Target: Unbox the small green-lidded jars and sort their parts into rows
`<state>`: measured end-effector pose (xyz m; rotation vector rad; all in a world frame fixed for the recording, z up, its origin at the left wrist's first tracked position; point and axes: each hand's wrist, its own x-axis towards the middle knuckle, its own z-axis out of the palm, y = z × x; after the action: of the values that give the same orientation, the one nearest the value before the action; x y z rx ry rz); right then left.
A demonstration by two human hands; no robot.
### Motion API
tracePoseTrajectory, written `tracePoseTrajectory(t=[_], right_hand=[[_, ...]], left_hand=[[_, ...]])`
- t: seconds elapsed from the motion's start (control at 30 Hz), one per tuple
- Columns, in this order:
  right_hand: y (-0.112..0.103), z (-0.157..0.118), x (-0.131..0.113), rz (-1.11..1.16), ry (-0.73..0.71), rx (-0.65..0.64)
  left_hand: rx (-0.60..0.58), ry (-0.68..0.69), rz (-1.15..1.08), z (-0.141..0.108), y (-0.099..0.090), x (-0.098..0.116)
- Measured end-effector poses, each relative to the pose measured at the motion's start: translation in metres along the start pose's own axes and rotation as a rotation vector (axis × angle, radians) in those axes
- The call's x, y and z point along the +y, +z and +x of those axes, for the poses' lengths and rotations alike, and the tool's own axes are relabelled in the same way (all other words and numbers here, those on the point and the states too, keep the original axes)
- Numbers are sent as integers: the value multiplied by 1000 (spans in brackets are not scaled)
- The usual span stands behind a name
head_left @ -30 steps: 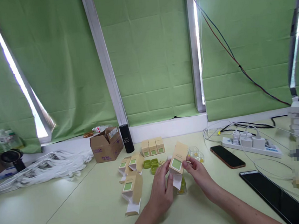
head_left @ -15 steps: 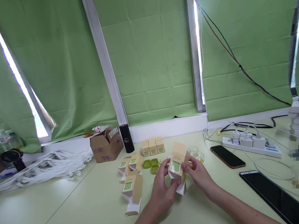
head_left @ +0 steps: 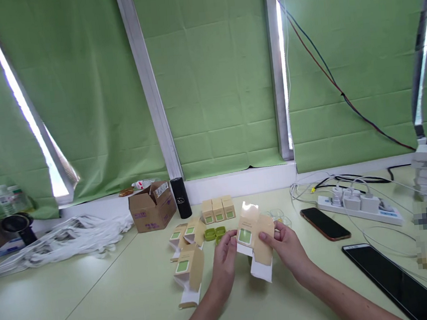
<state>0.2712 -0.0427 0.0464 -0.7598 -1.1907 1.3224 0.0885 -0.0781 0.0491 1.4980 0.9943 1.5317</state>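
Between my two hands is a small beige carton [head_left: 251, 233] with a green square on its front; its end flaps hang loose and show white inside. My left hand [head_left: 223, 259] pinches the carton's left edge. On the opposite side, my right hand [head_left: 290, 245] grips it with the thumb across the front panel. Several similar cartons with unfolded flaps lie left of my hands, one a nearer carton [head_left: 189, 270]. Small green containers [head_left: 210, 234] sit behind my left hand. Clear plastic pieces [head_left: 280, 218] are partly hidden behind my right hand.
Closed beige boxes [head_left: 218, 210] stand in a row at the back, beside a black cylinder [head_left: 180, 198] and a brown cardboard box [head_left: 152, 208]. To the right lie a phone [head_left: 325, 223], a tablet [head_left: 394, 278] and a power strip [head_left: 388, 216]. White cables [head_left: 70, 239] spread at left.
The carton has turned and flattened, so its side panel now faces me. My left thumb has moved from its lower end to its left edge.
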Motion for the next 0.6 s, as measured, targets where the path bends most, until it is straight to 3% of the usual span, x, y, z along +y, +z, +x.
tracePoseTrajectory(t=[0.2, 0.4, 0.5, 0.6], right_hand=[[-3, 3, 6, 12, -15, -11], [0, 2, 17, 45, -61, -82], [-2, 0, 18, -12, -180, -62], [-7, 2, 19, -100, -266, 8]], left_hand=[[-35, 4, 83, 5, -3, -12], [17, 66, 223, 5, -4, -13], [117, 186, 276, 5, -7, -9], [231, 421, 376, 4, -9, -3]])
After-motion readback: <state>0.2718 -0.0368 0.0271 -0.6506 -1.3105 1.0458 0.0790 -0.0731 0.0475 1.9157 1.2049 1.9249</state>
